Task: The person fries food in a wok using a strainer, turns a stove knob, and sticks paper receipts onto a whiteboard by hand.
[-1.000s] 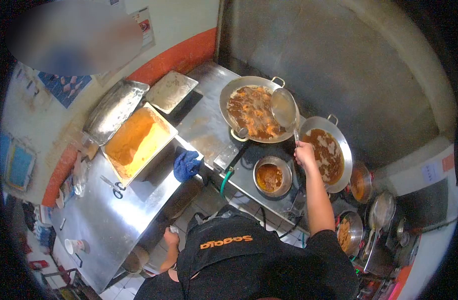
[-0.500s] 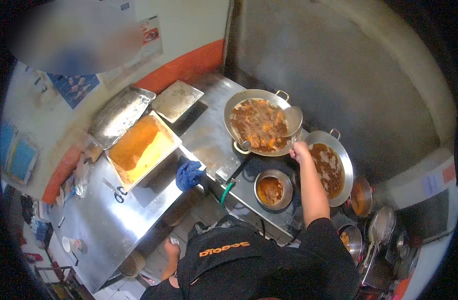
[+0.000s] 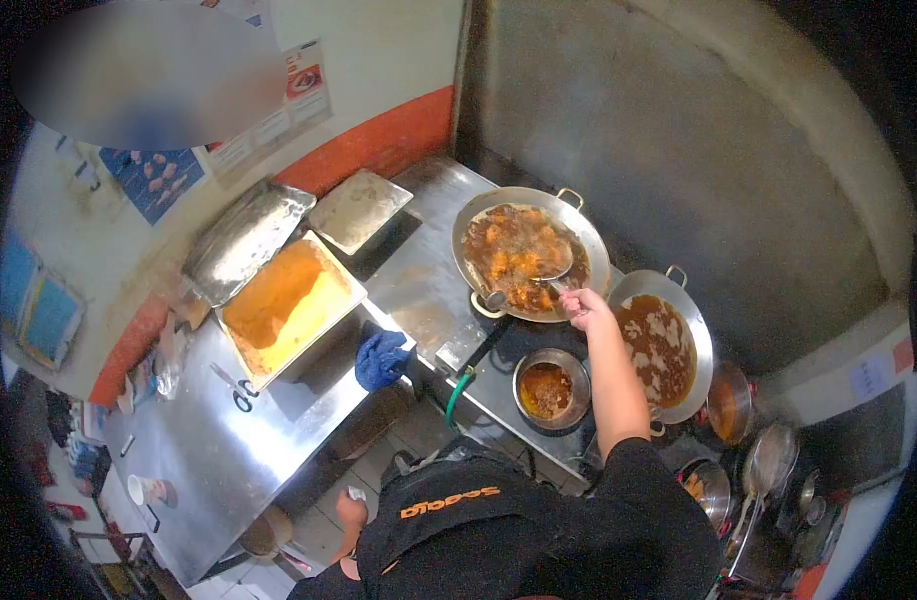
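Note:
My right hand is closed around the handle of a round skimmer. The skimmer's head is down in the large two-handled wok, among orange-brown pieces frying in dark, bubbling oil. Low beside my body, my left hand is closed on a small white crumpled piece, perhaps paper or cloth. A second wok with brown, foamy oil sits just right of my right forearm. Left of that forearm stands a smaller pot with dark oil and bits in it.
On the steel table at left are a deep tray of orange-yellow powder, scissors, a blue cloth and a paper cup. A green hose runs beside the stove. Several pans and a large strainer stand at right.
My right hand has moved slightly left and down. The skimmer has gone from the wok's right rim into the oil among the frying pieces. My left hand keeps its white piece.

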### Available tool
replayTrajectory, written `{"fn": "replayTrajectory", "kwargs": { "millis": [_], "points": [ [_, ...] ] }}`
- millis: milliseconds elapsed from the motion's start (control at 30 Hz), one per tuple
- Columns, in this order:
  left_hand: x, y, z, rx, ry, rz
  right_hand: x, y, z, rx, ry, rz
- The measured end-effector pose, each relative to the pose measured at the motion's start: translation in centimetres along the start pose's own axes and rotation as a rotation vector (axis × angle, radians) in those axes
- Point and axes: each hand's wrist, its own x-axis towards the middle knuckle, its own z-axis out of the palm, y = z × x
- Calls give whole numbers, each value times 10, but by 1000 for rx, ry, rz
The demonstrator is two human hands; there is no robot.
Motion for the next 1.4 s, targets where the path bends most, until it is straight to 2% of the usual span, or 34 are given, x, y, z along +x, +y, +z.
{"fn": "replayTrajectory", "kwargs": {
  "millis": [133,233,333,433,733,833,867,1133,1333,1400],
  "points": [
    [-13,53,-24,-67,67,-22,6,3,-1,125,-70,4],
    [15,16,1,-47,72,14,-10,4,7,169,-57,0],
    [10,16,-3,-16,69,79,-24,6,6,126,-47,-36],
    [11,14,-5,-44,45,49,-34,8,1,101,-64,-61],
    [5,13,-13,64,29,32,-78,0,-3,-330,138,-128],
    [4,13,-13,-57,107,72,-81,-4,-4,-485,269,-166],
    [5,14,-14,-37,72,43,-83,-5,-2,-530,301,-182],
    [24,10,-15,-1,-73,-29,-88,-15,-6,-772,363,-242],
    [7,39,-31,29,-6,-30,-107,-7,0,-902,425,-281],
    [16,25,-21,2,-4,-12,-109,-4,-2,-951,431,-341]
  ]
}}
